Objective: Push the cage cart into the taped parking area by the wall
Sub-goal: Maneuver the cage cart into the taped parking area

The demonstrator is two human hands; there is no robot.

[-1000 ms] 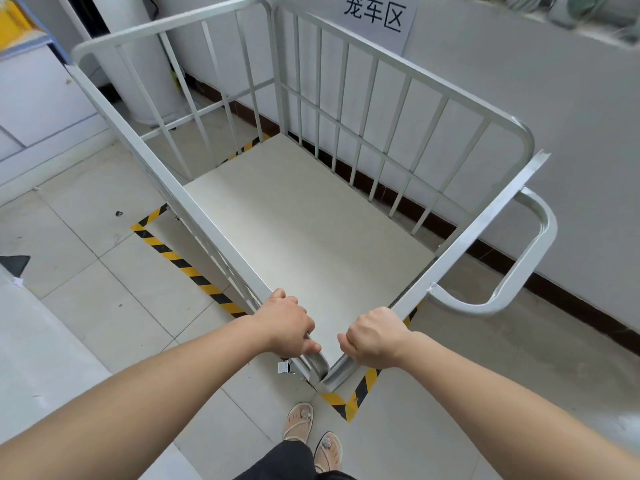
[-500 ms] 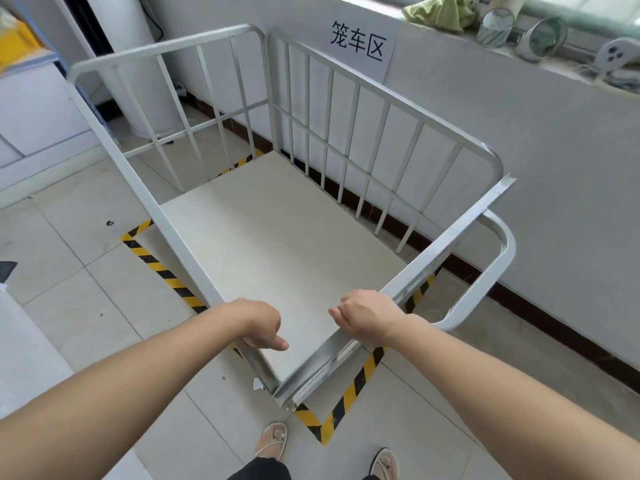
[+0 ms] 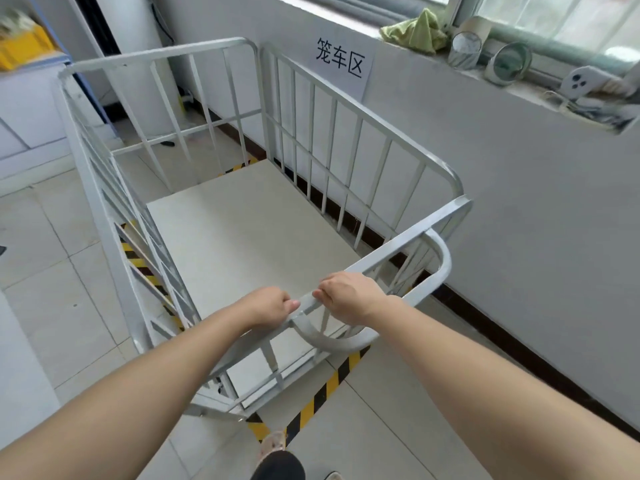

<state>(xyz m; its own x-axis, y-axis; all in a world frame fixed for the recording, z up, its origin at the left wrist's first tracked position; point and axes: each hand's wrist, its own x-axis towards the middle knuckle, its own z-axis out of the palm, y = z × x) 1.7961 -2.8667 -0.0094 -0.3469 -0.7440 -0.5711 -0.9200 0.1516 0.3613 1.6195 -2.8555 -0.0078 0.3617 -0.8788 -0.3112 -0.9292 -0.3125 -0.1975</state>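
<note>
A grey metal cage cart (image 3: 346, 109) with barred sides and a pale flat deck stands alongside the white wall (image 3: 502, 188). Yellow-and-black floor tape (image 3: 322, 393) marks a rectangle; strips of it show under the cart's left side, at its far end and by its near corner. My left hand (image 3: 268, 306) and my right hand (image 3: 349, 296) both grip the near top rail of the cart, close together, just above its curved push handle (image 3: 440, 271).
A paper sign with Chinese characters (image 3: 341, 64) hangs on the wall above the cart. The window sill (image 3: 519, 74) carries a green cloth, tape rolls and small items. A white cabinet (image 3: 31, 109) and a yellow bin stand at far left. My feet show at the bottom.
Both hands have shifted from the cart's near corner onto the near top rail. The cart's near end has swung toward the wall, so it now lies more parallel to it. The view has risen.
</note>
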